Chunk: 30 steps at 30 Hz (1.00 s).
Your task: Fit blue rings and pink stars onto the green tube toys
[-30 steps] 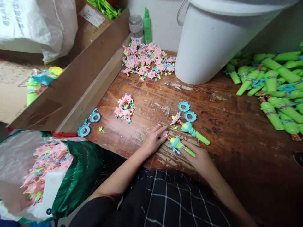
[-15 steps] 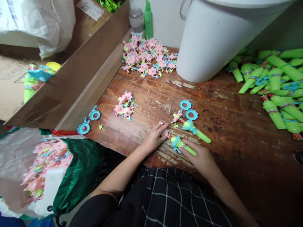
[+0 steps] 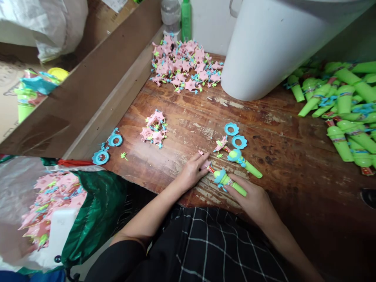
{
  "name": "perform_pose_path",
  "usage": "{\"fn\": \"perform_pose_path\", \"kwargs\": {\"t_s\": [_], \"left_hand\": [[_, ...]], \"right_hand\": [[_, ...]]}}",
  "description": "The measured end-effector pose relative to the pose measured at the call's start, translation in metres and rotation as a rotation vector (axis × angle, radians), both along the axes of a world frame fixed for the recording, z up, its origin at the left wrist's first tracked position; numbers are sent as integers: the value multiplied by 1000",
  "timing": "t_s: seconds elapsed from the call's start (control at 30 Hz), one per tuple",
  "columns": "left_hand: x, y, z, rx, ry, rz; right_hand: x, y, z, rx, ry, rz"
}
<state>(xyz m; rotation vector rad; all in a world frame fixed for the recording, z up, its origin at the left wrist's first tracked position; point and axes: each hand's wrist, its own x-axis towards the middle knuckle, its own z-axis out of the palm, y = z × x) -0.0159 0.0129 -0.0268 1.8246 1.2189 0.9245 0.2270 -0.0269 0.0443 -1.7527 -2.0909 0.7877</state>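
One green toy [image 3: 225,179], likely light, stiff, slick, pinched in your right grip [image 3: 253,198]; best hold: handle [image 3: 240,189]. Left grip [image 3: 190,172] pinches star [image 3: 206,164].

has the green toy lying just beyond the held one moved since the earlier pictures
No, the farther green toy shows no shift against the white bucket; only the camera's view slid slightly.

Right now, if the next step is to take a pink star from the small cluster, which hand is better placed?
Probably the left hand: it is nearer the small cluster, though it touches a pink piece. The right hand is farther and grips a green toy.
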Motion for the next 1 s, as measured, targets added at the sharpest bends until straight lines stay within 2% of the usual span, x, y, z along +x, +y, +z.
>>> {"fn": "perform_pose_path", "kwargs": {"t_s": [0.2,0.3,0.4,0.53,0.6,0.67,0.73,0.83,0.9,1.0], "left_hand": [[0,-1,-1,44,23,-13],[0,-2,0,99,40,-14],[1,-5,1,141,77,-8],[2,-6,1,177,112,4],[2,-5,-1,201,109,-6],[1,-4,-5,211,103,-27],[1,-2,-7,208,95,-44],[-1,-1,-3,195,80,-4],[-3,-1,6,198,60,60],[-4,2,24,223,-24,60]], "right_hand": [[-1,0,-7,21,3,13],[-3,2,0,59,-82,55],[-13,5,23,105,-271,120],[-44,9,64,94,-512,201],[-61,13,79,78,-520,204],[-71,20,84,71,-494,204],[-70,30,79,66,-482,214],[-49,43,61,36,-416,219],[-27,48,48,52,-345,227],[3,49,34,206,-280,219]]}}
